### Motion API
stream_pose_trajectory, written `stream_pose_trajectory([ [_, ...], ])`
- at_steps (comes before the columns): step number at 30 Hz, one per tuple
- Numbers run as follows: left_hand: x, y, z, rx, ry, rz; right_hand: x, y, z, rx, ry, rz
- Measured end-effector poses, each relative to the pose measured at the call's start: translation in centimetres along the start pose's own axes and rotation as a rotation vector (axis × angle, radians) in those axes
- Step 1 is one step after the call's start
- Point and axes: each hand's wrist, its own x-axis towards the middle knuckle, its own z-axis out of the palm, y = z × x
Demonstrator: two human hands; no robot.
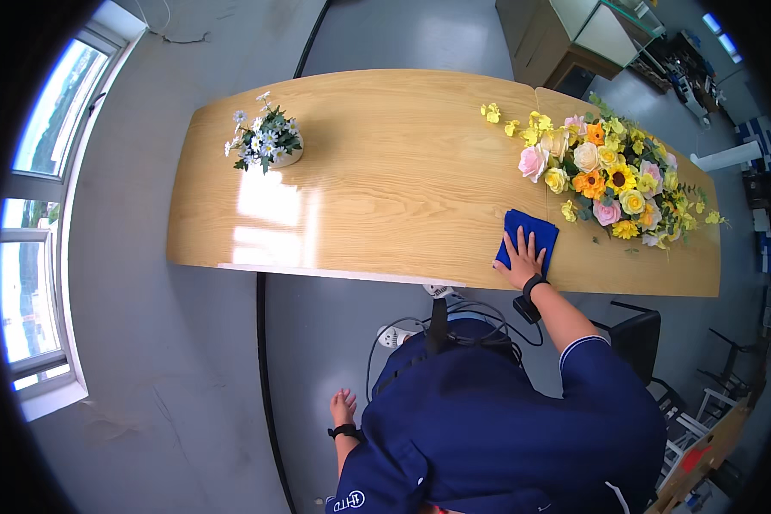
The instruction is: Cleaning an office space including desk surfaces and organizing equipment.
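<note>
My right hand (521, 259) lies with its fingers spread on a folded blue cloth (531, 230), pressing it against the wooden table (385, 188) near the front edge. The cloth shows around the fingers and is not gripped. Down at my left side, off the table, hangs my left hand (343, 408), its fingers loosely bent and holding nothing. A large arrangement of yellow, pink and orange flowers (618, 177) rests on the table's right part, just beyond the cloth. On the far left of the tabletop, a white pot (290, 157) holds small white daisies (264, 137).
A window (38, 248) is set in the grey wall on the left, and its light glares on the table. Cables (505, 325) loop at my waist below the table edge. A black chair (636, 338) stands at right, a cabinet (540, 43) behind the table.
</note>
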Motion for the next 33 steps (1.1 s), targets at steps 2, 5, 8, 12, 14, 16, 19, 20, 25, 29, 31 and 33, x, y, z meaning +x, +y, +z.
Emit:
stream_pose_trajectory([
  [2,1.3,1.4,-1.4,0.049,0.015,0.051,-2.7,-0.7,1.6,-0.008,-0.001,-0.001],
  [5,3.2,2.4,-2.9,0.038,-0.013,0.084,-4.6,-2.2,3.0,0.023,0.031,0.023],
  [8,4.0,1.9,-4.3,0.035,-0.056,0.118,-4.9,-3.3,3.3,0.032,0.052,0.068],
  [12,5.5,-0.3,-7.6,0.031,-0.093,0.077,-4.5,-4.5,3.3,0.073,0.067,0.138],
  [14,5.5,-1.2,-9.5,0.039,-0.104,0.099,-4.2,-4.7,3.6,0.085,0.064,0.173],
  [16,5.4,-1.9,-10.9,0.016,-0.033,0.07,-3.9,-4.8,3.8,0.087,0.077,0.188],
  [19,6.0,-4.9,-13.0,-0.127,0.035,0.01,-3.2,-5.7,3.7,0.103,0.056,0.213],
  [20,7.0,-6.4,-13.8,-0.18,0.048,-0.031,-2.9,-6.4,3.5,0.119,0.04,0.215],
  [25,12.5,-15.3,-18.8,-0.404,0.121,-0.209,-1.2,-14.7,1.4,0.092,-0.004,0.014],
  [29,15.6,-19.0,-17.8,-0.401,0.09,-0.075,0.4,-23.9,1.6,0.007,-0.003,-0.256],
  [31,15.7,-20.4,-17.5,-0.367,0.089,-0.035,0.7,-29.2,1.9,-0.008,-0.01,-0.421],
  [33,15.8,-20.0,-16.5,-0.279,-0.037,0.077,0.9,-33.0,2.0,-0.019,-0.035,-0.535],
])
